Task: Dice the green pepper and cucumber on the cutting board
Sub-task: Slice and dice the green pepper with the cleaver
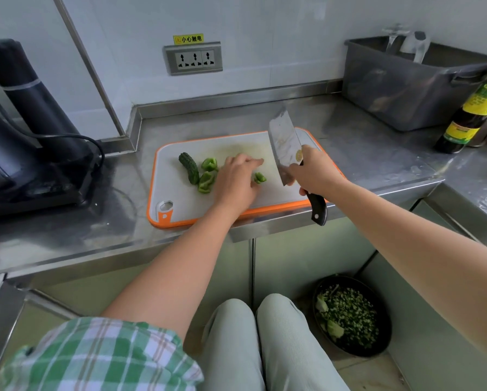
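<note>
A white cutting board (180,198) with an orange rim lies on the steel counter. On its left part lie a dark green cucumber (189,167) and two green pepper pieces (209,164), (206,182). My left hand (238,179) lies flat over the board's middle, fingers stretched out, with a small pepper piece (260,177) at its fingertips. My right hand (314,172) grips the black handle of a cleaver (283,149), whose blade is lifted off the board and tilted, just right of the small piece.
A black appliance (25,136) with a cable stands at the left. A grey tub (405,88) and a sauce bottle (470,111) are at the back right. A wall socket (193,59) is behind the board. A bin of chopped greens (349,317) sits on the floor.
</note>
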